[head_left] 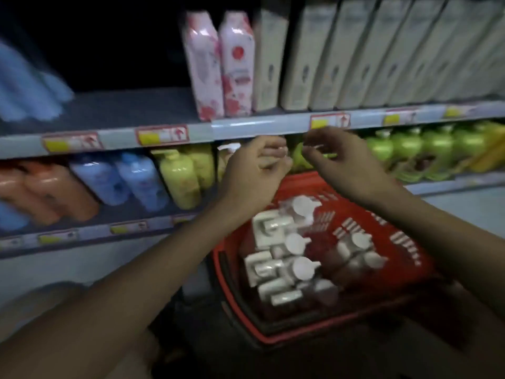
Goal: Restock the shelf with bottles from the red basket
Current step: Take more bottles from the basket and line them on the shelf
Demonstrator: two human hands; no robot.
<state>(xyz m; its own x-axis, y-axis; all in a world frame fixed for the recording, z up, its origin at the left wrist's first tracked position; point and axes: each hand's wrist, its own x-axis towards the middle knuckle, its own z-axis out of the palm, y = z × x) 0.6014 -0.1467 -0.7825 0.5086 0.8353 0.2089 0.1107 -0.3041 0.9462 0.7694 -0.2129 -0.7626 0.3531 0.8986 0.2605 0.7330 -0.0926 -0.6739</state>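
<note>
Bottles [289, 258] with white pump caps stand packed upright inside the red basket [363, 214], a slotted hard-plastic crate in front of the shelf [246, 127], a grey metal ledge with price tags. Above the basket, at the lower tier's opening, the left hand [257, 170] has its fingers curled in; whether it holds anything I cannot tell. The right hand [336, 154] hangs loosely curled, pinching nothing visible. Yellow-green pump bottles [183, 176] lie behind the hands. The basket bottles look rigid, smooth, probably slippery and moderately heavy when full; grasp the body below the pump, not the cap.
</note>
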